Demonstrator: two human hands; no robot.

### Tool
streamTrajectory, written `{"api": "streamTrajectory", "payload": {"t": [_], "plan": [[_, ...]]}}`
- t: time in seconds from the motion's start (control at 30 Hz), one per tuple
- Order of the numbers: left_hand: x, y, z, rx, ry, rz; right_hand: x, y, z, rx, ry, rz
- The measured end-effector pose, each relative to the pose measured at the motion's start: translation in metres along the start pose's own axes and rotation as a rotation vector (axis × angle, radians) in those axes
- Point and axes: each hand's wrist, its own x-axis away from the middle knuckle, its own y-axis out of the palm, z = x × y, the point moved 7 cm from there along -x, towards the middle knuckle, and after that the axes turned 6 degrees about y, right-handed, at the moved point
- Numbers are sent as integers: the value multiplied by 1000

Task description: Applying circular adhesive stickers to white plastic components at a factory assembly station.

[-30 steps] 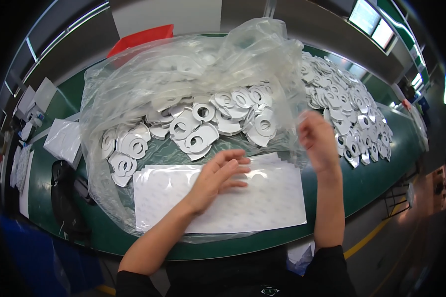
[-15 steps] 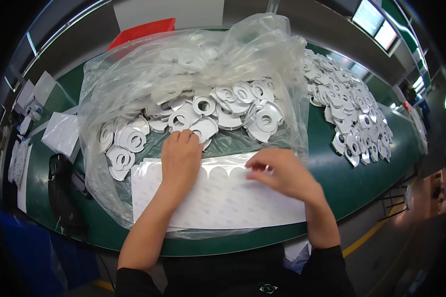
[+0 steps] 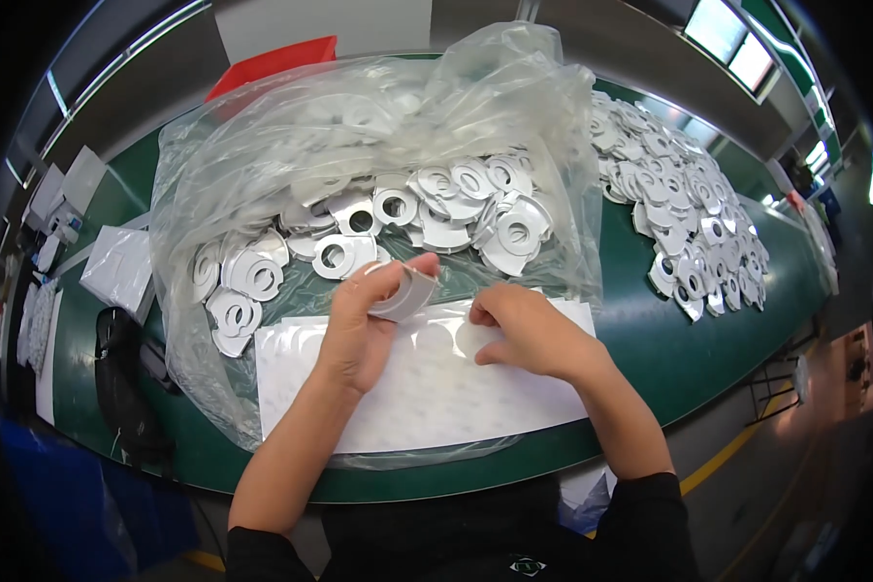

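My left hand [image 3: 361, 325] is closed round a flat silvery metal piece [image 3: 404, 294], raised just over the far edge of the white sheets. My right hand [image 3: 533, 333] pinches a pale, see-through round sticker [image 3: 471, 339] at its edge between thumb and fingers. Under both hands lies a stack of white sheets [image 3: 407, 407] with a row of round spots along its far side. Beyond the sheets, a big clear plastic bag [image 3: 262, 126] lies with its mouth towards me, and many loose silvery ring-shaped pieces [image 3: 395, 204] spill out of it.
On the right of the green table [image 3: 640, 359] lies a large heap of similar metal pieces [image 3: 694, 209]. A red bin [image 3: 272, 66] stands behind the bag. At the left are a black pouch [image 3: 121, 378] and a plastic-wrapped white packet [image 3: 118, 260].
My left hand has drawn back from the pile and lifted a metal piece, turning its palm up. My right hand has come slightly left and down, with a round sticker now showing in its fingers.
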Motion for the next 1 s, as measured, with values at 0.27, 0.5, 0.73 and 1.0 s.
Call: {"api": "streamTrajectory", "payload": {"t": [0.27,0.5,0.73,1.0], "plan": [[10,9,-41,320,-237,-38,1,2,-5,-26,-67,-52],[7,2,-52,204,-249,30,22,-6,-24,33,-260,70],[8,5,-48,106,-224,36,40,-28,-44,-806,-403,-95],[13,12,-52,-5,-296,-114,6,-22,15,-1260,-37,376]]}}
